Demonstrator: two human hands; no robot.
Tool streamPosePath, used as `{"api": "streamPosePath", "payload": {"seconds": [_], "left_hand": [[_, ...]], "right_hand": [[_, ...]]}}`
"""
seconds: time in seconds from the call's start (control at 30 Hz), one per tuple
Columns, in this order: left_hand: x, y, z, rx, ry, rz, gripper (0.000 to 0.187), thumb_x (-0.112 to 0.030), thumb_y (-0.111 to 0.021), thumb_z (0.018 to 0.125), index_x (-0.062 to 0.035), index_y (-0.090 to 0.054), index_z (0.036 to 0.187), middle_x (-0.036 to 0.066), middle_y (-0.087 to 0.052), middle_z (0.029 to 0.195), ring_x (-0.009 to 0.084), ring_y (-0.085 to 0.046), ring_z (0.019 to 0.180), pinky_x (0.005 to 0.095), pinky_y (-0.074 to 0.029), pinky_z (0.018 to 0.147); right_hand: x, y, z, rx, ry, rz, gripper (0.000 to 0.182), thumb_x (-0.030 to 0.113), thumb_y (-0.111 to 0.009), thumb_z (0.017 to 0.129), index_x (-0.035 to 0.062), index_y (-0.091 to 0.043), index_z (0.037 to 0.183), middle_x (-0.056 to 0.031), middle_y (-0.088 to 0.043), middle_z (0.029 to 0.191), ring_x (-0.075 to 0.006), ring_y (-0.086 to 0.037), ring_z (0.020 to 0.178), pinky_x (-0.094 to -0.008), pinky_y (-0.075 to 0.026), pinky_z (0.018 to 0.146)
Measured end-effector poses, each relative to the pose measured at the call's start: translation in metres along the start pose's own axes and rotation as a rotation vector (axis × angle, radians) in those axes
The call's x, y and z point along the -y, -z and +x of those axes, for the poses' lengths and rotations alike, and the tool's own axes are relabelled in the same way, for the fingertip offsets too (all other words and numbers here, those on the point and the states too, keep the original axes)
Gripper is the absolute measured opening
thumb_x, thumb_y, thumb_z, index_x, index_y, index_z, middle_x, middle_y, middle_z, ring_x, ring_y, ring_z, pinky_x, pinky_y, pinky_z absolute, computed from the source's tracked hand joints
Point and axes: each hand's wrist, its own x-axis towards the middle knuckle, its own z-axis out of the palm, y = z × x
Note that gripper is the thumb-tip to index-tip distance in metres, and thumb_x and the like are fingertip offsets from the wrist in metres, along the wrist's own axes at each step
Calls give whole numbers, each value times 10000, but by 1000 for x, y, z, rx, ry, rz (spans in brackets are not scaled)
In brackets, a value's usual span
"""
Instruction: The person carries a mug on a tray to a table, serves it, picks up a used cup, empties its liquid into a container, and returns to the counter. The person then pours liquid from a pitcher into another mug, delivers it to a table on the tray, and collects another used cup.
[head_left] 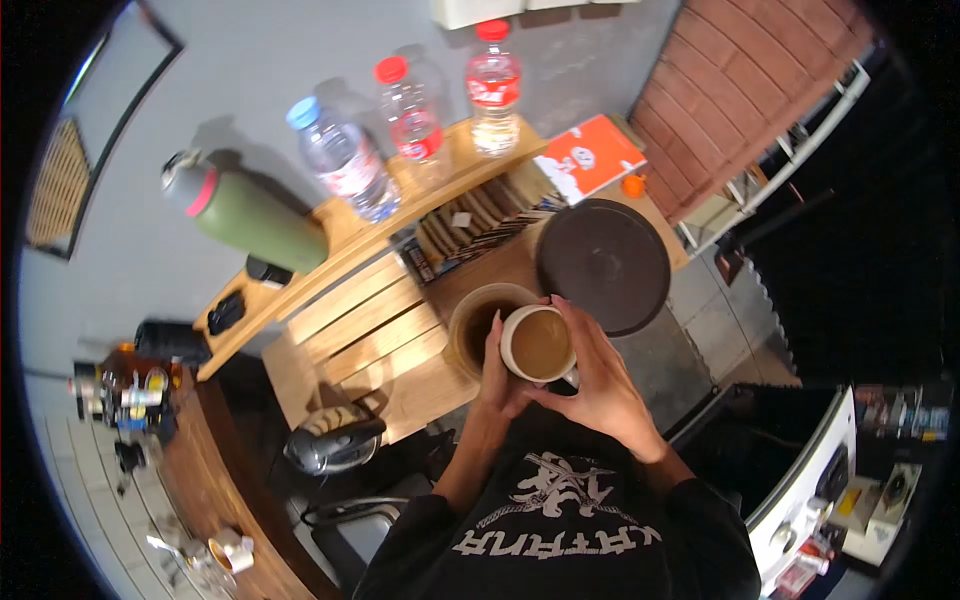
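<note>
A white mug (540,343) of milky brown drink is cupped between both my hands, in front of my chest. My left hand (497,372) wraps the mug's left side, its thumb up along the rim. On the other side my right hand (597,378) curls round it, over the handle at the lower right. Just behind the mug, to its left, is a wide beige round container (463,335) with a dark inside, partly hidden by the mug and my left hand. What the container stands on is hard to tell.
A dark round lid-like disc (604,265) lies right of the mug. Behind, a wooden shelf (345,228) bears plastic bottles (495,90) and a green flask (250,215). A slatted wooden surface (365,345) and a kettle (335,440) are at left, a white-edged appliance (805,480) at right.
</note>
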Motion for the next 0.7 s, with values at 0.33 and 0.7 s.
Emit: {"api": "streamPosePath", "payload": {"seconds": [0.33,0.7], "left_hand": [[90,-7,98,275,229,-187,703,-605,-241,964,-45,-407,1356,107,-477,1359,227,-460,1260,422,-374,1049],[164,114,195,-593,-230,1256,476,-306,-611,890,-51,-475,1268,232,-440,1270,357,-434,1186,469,-350,992]], "right_hand": [[-70,70,-22,-330,-267,-118,775,147,-850,574,1,-466,1231,-197,-585,1079,-387,-599,1008,-427,-504,820],[-351,58,37,-96,-101,-45,861,137,-859,590,0,-374,1289,-234,-479,1226,-409,-505,1128,-457,-430,948]]}}
